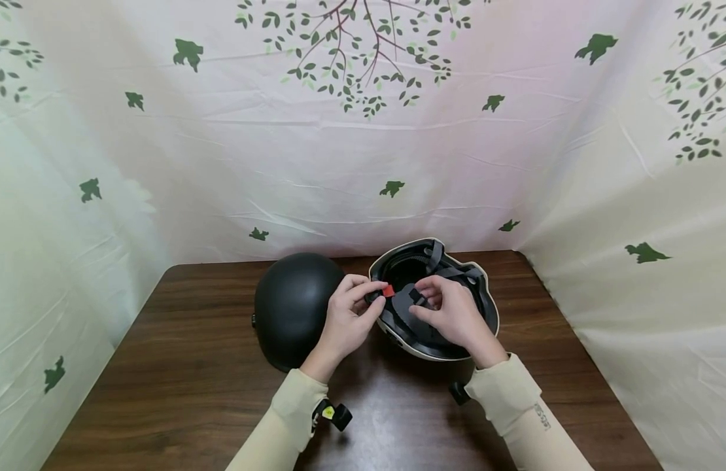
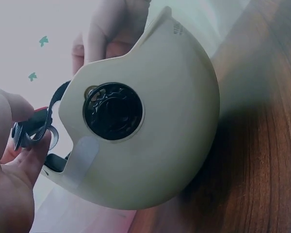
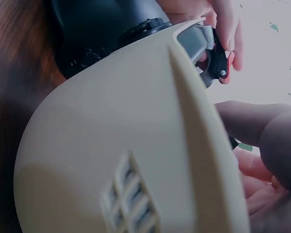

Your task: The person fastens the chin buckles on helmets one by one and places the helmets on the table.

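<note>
A cream helmet [image 1: 494, 307] lies with its padded dark inside facing up and grey straps showing. My left hand [image 1: 350, 315] pinches a black chin-strap buckle with a red part [image 1: 388, 291] over the helmet's left rim. In the left wrist view, the grey webbing strap [image 2: 52, 109] runs from that buckle to the helmet. My right hand [image 1: 451, 311] is over the helmet's opening, thumb and fingers curled about a small black strap end [image 1: 417, 296]. Most of that piece is hidden in the right wrist view. The two pieces are apart.
A black helmet [image 1: 298, 307] sits dome up, left of the cream one and close to my left hand. Both are on a dark wooden table [image 1: 180, 366]. A leaf-printed cloth [image 1: 316, 170] hangs behind the table and along its sides.
</note>
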{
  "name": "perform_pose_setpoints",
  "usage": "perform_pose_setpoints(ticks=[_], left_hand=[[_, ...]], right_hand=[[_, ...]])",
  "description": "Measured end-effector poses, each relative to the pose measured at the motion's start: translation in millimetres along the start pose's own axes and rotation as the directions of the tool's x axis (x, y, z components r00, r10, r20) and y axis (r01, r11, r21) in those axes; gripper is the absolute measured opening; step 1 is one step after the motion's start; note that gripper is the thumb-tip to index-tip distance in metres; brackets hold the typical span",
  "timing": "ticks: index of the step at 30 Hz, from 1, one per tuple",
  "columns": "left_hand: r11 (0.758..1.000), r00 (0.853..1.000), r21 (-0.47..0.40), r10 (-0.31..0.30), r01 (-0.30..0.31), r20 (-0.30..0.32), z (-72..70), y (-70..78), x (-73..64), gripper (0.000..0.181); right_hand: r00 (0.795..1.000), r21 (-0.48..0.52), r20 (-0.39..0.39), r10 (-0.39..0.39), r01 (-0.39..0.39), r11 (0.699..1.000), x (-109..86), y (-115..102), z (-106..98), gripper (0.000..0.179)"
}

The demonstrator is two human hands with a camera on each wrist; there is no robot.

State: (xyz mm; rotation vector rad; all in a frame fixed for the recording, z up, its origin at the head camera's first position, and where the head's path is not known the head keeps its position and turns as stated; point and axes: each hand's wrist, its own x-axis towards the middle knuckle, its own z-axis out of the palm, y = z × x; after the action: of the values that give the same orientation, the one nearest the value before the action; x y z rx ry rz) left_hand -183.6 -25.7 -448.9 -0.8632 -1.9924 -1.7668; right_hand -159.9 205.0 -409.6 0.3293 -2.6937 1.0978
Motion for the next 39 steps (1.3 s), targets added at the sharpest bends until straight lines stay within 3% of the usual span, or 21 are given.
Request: perform_pose_setpoints(ticks=[9, 17, 27, 39], left_hand=[[1.0, 1.0, 0.004, -0.017, 0.017, -0.024, 0.3, 1.6, 0.9, 0.027], [1.0, 1.0, 0.012, -0.021, 0.022, -0.023, 0.5, 23.3, 4.4, 0.024], [0.993, 1.0, 0.116, 0.003, 0.0, -0.028, -1.0, -2.2, 2.7, 0.025], [0.99, 0.999, 0.137, 0.031, -0.029, -0.015, -3.9, -3.5, 4.5, 0.027]], right_hand=[[0.995, 0.023, -0.048, -0.084, 0.085, 0.996, -2.5, -6.9, 0.1, 0.028], [0.98, -0.01, -0.096, -0.174, 0.174, 0.985, -3.2, -14.1, 1.1, 0.026], [0.965, 0.037, -0.13, -0.227, 0.233, 0.972, -3.6, -14.6, 5.7, 0.028], [0.978, 0.108, -0.103, -0.182, 0.193, 0.975, -3.2, -18.4, 4.9, 0.027]])
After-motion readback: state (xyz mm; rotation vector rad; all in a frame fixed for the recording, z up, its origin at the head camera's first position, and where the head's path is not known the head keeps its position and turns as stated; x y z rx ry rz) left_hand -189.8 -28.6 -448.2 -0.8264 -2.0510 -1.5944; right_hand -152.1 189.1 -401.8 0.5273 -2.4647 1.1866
